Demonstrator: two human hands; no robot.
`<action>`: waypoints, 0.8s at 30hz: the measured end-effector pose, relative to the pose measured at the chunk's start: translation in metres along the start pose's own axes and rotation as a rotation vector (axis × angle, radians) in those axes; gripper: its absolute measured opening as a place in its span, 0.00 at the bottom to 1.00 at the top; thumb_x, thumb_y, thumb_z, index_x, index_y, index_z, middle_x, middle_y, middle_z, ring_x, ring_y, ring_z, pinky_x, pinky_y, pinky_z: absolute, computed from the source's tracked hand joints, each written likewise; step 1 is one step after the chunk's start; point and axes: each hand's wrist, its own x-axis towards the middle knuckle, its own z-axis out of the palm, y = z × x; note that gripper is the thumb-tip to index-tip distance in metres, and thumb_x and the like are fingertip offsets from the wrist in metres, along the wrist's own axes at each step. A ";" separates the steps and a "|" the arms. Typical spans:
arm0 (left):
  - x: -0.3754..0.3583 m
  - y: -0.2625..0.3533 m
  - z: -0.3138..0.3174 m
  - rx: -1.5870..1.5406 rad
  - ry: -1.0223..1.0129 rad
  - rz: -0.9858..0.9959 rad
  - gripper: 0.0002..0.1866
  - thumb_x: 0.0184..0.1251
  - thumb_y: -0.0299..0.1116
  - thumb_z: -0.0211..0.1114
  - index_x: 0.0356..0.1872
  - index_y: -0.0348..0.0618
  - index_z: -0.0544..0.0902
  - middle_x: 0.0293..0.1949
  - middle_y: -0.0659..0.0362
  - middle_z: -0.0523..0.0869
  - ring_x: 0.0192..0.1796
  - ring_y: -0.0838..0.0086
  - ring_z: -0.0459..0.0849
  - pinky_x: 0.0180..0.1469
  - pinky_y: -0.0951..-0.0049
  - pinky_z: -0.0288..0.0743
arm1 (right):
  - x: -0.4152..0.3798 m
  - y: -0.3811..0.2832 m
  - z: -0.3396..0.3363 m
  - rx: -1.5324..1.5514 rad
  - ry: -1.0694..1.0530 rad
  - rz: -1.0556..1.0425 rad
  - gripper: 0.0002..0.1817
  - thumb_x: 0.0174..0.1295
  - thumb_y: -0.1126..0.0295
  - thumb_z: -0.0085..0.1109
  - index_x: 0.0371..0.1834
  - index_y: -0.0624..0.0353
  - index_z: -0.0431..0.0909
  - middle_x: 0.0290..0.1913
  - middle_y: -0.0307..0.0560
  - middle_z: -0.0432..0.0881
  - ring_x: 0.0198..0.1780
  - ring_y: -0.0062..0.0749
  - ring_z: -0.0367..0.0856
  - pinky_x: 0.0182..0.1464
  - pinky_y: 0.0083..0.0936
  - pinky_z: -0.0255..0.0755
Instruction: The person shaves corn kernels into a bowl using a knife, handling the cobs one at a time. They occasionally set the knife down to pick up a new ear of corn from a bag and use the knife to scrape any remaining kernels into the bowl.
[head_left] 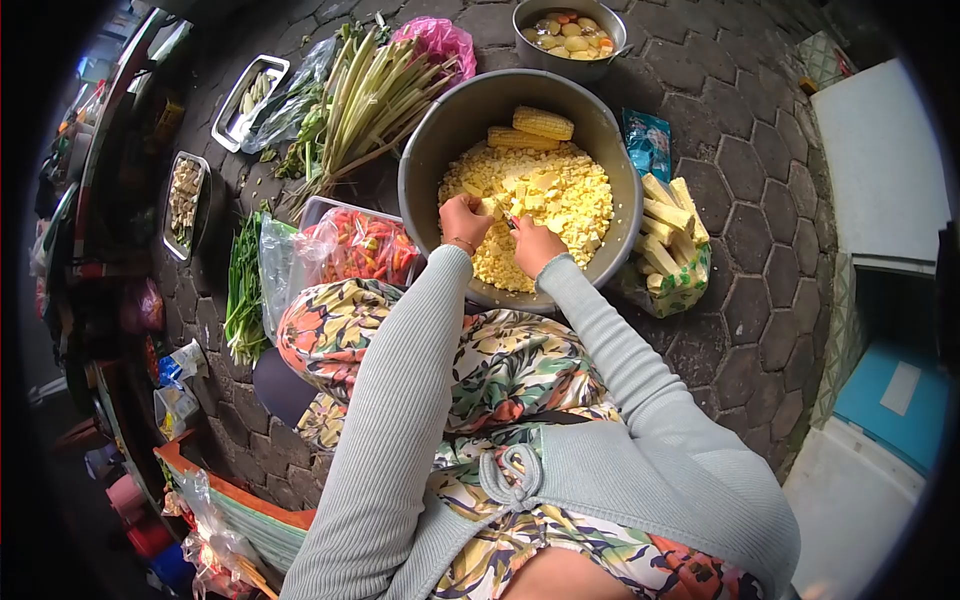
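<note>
A large grey basin (420,133) holds a heap of cut yellow corn kernels (560,200). Two whole corn cobs (543,123) lie on the heap at its far side. Over the near part of the basin, my left hand (466,221) has its fingers closed on a yellow piece of corn. Close to its right, my right hand (535,244) is closed round something small and dark, mostly hidden by the fingers; I cannot make out what it is. Stripped cobs (672,222) fill a green-patterned bag right of the basin.
Beyond the basin stands a pot (574,66) with sliced vegetables in liquid. Left of it are long green stalks (375,100), a tray of red chillies (365,247), green onions (243,290) and two small trays. A blue packet (647,143) lies to the right.
</note>
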 end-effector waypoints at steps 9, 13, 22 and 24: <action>0.001 -0.001 0.001 -0.088 0.025 0.024 0.12 0.29 0.26 0.67 0.22 0.32 0.80 0.21 0.48 0.80 0.25 0.67 0.81 0.30 0.73 0.73 | 0.015 0.006 0.015 -0.037 0.033 -0.059 0.15 0.61 0.63 0.42 0.41 0.65 0.66 0.30 0.63 0.78 0.36 0.54 0.78 0.38 0.43 0.70; 0.001 -0.001 0.001 -0.076 0.021 0.054 0.11 0.29 0.26 0.66 0.20 0.32 0.79 0.20 0.47 0.79 0.24 0.66 0.81 0.29 0.73 0.73 | 0.019 0.008 0.019 -0.061 0.002 -0.049 0.15 0.61 0.63 0.42 0.41 0.65 0.67 0.32 0.62 0.78 0.37 0.53 0.78 0.39 0.42 0.70; 0.004 -0.011 -0.002 0.071 -0.054 0.091 0.12 0.31 0.29 0.67 0.22 0.35 0.81 0.20 0.53 0.81 0.23 0.73 0.80 0.30 0.76 0.73 | 0.011 -0.007 0.018 -0.092 -0.076 0.055 0.15 0.63 0.66 0.36 0.43 0.62 0.71 0.40 0.58 0.78 0.44 0.46 0.78 0.45 0.37 0.72; 0.005 -0.011 0.002 0.056 0.000 0.149 0.10 0.32 0.29 0.67 0.21 0.35 0.80 0.19 0.53 0.80 0.22 0.74 0.79 0.29 0.76 0.73 | 0.013 -0.007 0.016 -0.081 -0.075 0.055 0.15 0.63 0.66 0.36 0.43 0.62 0.71 0.40 0.58 0.78 0.44 0.46 0.78 0.45 0.37 0.72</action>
